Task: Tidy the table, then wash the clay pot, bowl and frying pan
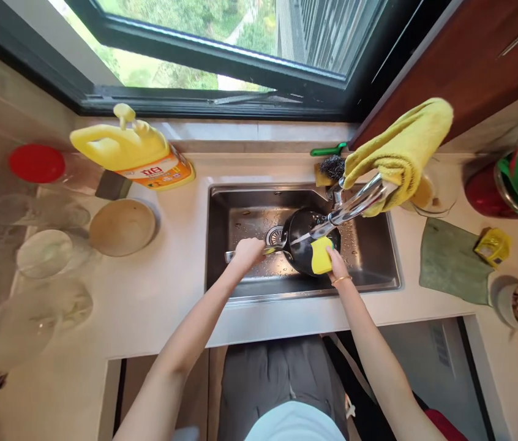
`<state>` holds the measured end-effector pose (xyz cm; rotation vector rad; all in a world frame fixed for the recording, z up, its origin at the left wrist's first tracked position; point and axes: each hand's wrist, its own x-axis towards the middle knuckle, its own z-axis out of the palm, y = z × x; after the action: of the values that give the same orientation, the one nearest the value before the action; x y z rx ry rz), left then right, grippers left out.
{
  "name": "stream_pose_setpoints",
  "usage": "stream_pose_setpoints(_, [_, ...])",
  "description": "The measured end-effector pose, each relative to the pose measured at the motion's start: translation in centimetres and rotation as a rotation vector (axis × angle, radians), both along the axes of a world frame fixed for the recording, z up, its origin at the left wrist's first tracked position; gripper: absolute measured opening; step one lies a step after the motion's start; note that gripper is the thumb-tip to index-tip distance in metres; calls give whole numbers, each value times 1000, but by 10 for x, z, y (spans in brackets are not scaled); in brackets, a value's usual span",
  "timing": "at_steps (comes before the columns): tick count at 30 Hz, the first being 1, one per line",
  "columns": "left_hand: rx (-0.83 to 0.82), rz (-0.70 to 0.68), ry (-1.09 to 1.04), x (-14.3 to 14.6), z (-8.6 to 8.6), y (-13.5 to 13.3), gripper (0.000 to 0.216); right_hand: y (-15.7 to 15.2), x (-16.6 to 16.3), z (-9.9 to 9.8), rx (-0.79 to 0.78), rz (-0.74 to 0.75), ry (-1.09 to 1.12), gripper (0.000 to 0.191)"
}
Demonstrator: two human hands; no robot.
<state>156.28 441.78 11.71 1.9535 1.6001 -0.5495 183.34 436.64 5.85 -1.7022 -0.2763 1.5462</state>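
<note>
My left hand [247, 252] is closed round the metal handle of a small black pan [302, 245], which it holds over the steel sink [378, 278]. My right hand [336, 263] grips a yellow sponge [321, 255] and presses it against the inside of the pan. A thin stream of water runs from the chrome tap [355, 205] onto the pan. A yellow cloth [401, 153] hangs over the tap.
A yellow detergent jug [133, 153] lies on the counter left of the sink, beside a wooden bowl [122, 226], glass lids and a red lid [37, 163]. Behind the tap sits a steel scourer [331, 166]. A green cloth [454, 260], a yellow packet and pots lie to the right.
</note>
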Motion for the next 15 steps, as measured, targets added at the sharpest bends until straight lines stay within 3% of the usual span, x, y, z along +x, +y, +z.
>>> stream_pose_setpoints(3, [55, -106, 12, 30, 31, 7, 24, -11, 10, 10, 25, -20, -22, 41])
stream_pose_setpoints(6, [81, -186, 21, 59, 50, 8, 21, -20, 14, 14, 36, -23, -34, 43])
stream_pose_setpoints(10, [94, -255, 37, 85, 61, 10, 21, -29, 14, 15, 61, -34, -53, 48])
stream_pose_setpoints(15, [79, -304, 87, 88, 65, 18, 20, -39, 14, 11, 104, 18, -73, 51])
